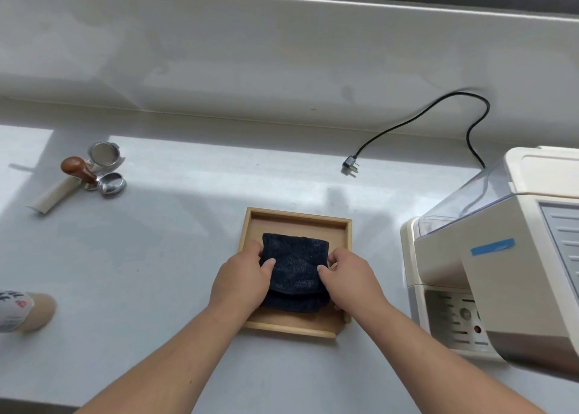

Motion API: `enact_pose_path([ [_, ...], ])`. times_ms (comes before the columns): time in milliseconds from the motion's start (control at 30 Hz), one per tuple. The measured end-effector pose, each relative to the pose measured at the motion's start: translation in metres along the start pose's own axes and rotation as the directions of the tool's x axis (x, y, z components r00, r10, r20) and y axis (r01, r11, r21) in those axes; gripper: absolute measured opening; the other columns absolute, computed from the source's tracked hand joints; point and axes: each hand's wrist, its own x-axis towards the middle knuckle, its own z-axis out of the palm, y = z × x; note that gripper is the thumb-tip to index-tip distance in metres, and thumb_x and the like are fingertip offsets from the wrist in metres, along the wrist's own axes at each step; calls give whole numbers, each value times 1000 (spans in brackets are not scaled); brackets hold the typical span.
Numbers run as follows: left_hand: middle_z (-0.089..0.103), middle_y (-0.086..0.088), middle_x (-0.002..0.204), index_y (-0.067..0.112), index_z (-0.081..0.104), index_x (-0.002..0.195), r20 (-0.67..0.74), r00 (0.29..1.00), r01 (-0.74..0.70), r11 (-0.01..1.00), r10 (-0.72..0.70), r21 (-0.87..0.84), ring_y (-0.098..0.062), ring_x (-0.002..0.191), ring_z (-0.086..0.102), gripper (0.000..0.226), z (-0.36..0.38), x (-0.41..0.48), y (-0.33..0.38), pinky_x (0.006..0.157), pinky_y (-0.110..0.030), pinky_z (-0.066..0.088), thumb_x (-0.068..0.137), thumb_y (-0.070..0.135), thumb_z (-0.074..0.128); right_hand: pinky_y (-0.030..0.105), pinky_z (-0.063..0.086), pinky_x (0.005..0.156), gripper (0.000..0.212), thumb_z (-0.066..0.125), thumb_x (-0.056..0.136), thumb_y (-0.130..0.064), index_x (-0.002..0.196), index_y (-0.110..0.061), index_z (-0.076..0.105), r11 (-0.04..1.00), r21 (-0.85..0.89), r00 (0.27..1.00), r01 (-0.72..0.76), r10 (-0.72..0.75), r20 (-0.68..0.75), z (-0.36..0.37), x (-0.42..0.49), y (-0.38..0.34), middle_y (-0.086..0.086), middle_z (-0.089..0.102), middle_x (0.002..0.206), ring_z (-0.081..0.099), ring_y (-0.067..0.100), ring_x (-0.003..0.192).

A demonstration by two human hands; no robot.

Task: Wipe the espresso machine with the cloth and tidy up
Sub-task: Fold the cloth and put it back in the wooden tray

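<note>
A folded dark blue cloth (294,266) lies in a shallow wooden tray (297,217) in the middle of the white counter. My left hand (241,280) grips the cloth's left edge, thumb on top. My right hand (352,277) grips its right edge the same way. The cream espresso machine (488,275) stands at the right, a strip of blue tape on its side, its drip tray facing the near edge.
The machine's black power cord (438,116) loops over the counter, its plug (351,164) lying unplugged. At the far left lie a wooden-handled tamper (76,167), a portafilter (105,155) and a metal filter basket (111,185). A shoe (25,311) shows at the left edge.
</note>
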Motion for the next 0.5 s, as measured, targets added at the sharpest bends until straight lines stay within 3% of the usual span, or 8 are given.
enact_pose_path([
  [333,72,-2,105,21,58,118,-35,999,-25,999,26,36,-28,88,63,29,4,0,0,69,-34,44,101,44,59,43,63,69,15,61,92,-32,84,-22,53,1000,-19,1000,-14,14,18,1,3,0,5,71,72,70,28,67],
  [500,68,4,96,24,56,112,-60,998,-25,998,28,53,-20,79,53,27,2,1,0,66,-32,41,98,46,63,35,57,61,17,60,93,-31,84,-23,49,999,-54,1000,3,-4,-13,3,1,-1,2,68,77,68,25,66],
])
